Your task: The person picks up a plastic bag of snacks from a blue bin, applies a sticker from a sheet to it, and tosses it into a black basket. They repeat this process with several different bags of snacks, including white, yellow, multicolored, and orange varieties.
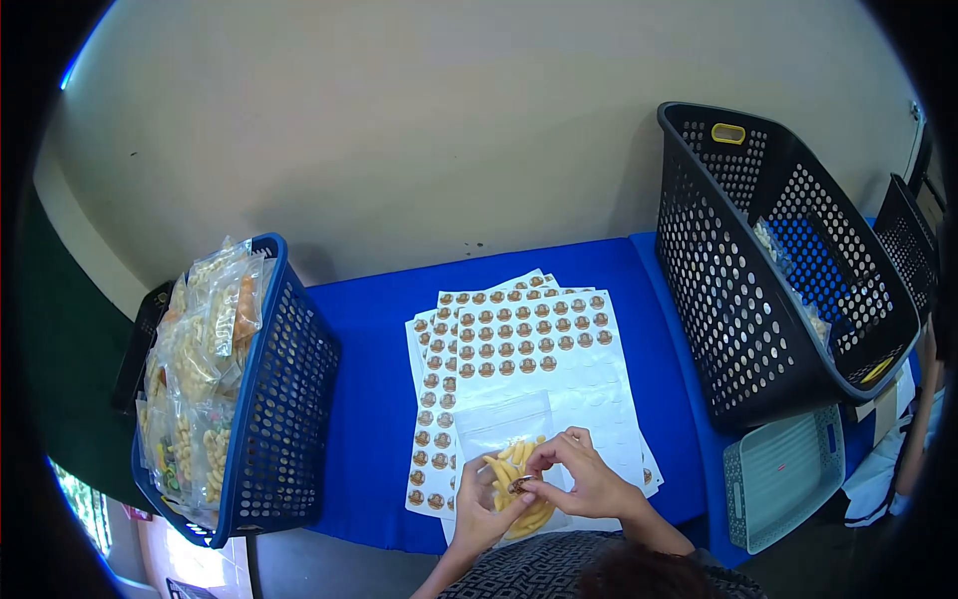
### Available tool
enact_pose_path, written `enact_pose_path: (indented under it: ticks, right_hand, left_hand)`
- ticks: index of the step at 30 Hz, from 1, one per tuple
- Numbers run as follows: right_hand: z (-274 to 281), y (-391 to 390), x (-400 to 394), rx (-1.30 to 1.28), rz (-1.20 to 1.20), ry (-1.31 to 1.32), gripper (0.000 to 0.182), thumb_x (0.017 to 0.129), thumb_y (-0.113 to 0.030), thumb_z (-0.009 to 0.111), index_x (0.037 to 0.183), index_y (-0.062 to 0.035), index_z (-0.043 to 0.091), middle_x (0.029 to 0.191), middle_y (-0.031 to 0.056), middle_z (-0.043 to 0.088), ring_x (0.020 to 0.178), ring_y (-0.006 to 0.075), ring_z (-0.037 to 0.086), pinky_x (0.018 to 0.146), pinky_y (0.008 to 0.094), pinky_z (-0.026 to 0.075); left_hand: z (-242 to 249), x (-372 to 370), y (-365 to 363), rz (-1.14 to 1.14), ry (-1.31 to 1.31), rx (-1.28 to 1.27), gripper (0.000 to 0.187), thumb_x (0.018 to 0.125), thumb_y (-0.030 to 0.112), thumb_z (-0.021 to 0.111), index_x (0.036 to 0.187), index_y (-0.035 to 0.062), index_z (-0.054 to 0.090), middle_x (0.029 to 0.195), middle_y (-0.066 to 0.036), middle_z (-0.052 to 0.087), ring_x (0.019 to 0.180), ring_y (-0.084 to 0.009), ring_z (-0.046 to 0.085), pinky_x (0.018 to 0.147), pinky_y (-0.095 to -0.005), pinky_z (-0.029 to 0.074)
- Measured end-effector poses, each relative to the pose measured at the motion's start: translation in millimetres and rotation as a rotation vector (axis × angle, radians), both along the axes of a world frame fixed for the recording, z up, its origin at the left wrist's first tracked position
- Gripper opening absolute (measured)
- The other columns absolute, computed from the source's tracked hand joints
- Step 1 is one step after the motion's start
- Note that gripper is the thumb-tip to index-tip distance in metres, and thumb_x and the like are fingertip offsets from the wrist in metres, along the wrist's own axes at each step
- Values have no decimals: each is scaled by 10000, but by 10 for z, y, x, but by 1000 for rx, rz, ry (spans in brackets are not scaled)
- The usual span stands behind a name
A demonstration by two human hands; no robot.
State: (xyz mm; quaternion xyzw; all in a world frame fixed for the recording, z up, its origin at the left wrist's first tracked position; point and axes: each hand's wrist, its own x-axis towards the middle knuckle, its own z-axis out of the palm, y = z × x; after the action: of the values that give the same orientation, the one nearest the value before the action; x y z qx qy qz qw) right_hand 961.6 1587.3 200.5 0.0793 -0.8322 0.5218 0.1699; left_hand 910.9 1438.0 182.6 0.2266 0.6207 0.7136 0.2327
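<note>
No text, brand or number can be read. The round brown stickers on the sticker sheets [529, 344] at the centre of the frame carry a printed emblem, but it is too small to make out.

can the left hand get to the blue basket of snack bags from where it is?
Probably yes. The left hand holds the snack bag, but only bare blue table lies between it and the blue basket, whose top is open.
</note>
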Motion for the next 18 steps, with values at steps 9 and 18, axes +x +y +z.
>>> enact_pose_path:
  ticks: [9, 18]
  right_hand:
    - [-125, -61, -38, 77, -57, -69, 231, 685, -187, 614, 837, -60, 494, 764, 48, 498, 768, 166, 449, 737, 287, 291]
    - [-240, -4, -33, -504, 31, -25, 243, 687, -78, 606, 820, -1, 418, 728, 71, 514, 710, 130, 507, 660, 260, 411]
  left_hand:
    - [-131, -31, -50, 68, 203, -184, 496, 661, 39, 633, 1045, -30, 327, 940, -146, 481, 891, -176, 493, 764, -279, 402]
    - [-90, -24, 60, 40, 209, -122, 566, 645, 70, 661, 1062, -26, 291, 942, -153, 476, 883, -189, 495, 759, -290, 398]
